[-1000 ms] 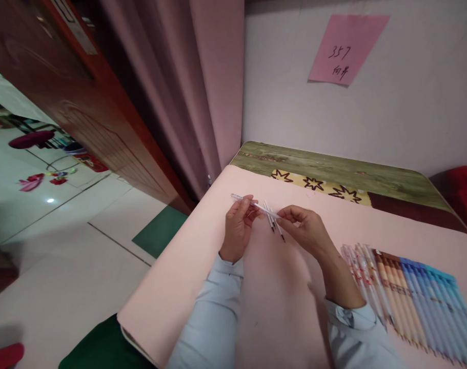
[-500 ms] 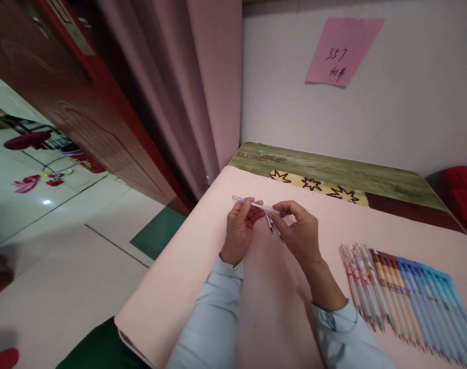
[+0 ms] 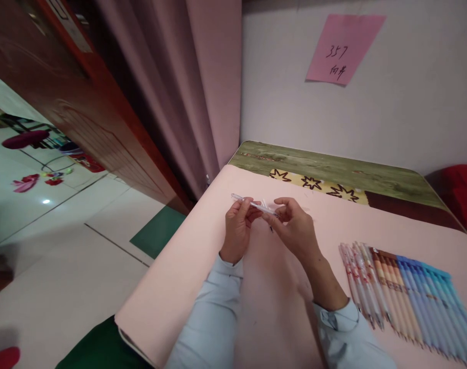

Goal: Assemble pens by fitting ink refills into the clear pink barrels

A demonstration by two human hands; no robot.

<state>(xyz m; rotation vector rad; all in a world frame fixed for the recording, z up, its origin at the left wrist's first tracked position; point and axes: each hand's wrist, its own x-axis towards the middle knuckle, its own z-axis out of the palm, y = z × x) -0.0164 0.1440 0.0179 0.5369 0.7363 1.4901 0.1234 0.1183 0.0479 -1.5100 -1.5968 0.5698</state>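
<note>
A slim whitish pen (image 3: 254, 205) is held across both hands above the pink-covered table (image 3: 202, 266). Its upper left end pokes out past the thumb of my left hand (image 3: 237, 225), which pinches the barrel. At the other end, the thumb and fingers of my right hand (image 3: 297, 225) close round the tip. Behind the hands, a dark pen tip shows just below my right thumb; the rest of that piece is mostly hidden. To the right, a row of pens (image 3: 418, 302) lies side by side, in pale red-patterned, brown, blue and turquoise groups.
A green wood-patterned board (image 3: 318, 156) runs along the table's back against the wall. Pink paper with handwriting (image 3: 344, 51) hangs above. A pink curtain (image 3: 214, 82) and a brown door (image 3: 102, 123) stand at the left, beside the tiled floor (image 3: 83, 277).
My right thumb has slid a little left along the pen, and my right index finger has lifted slightly. The dark tips behind the hands are now more covered. The pen row is unchanged.
</note>
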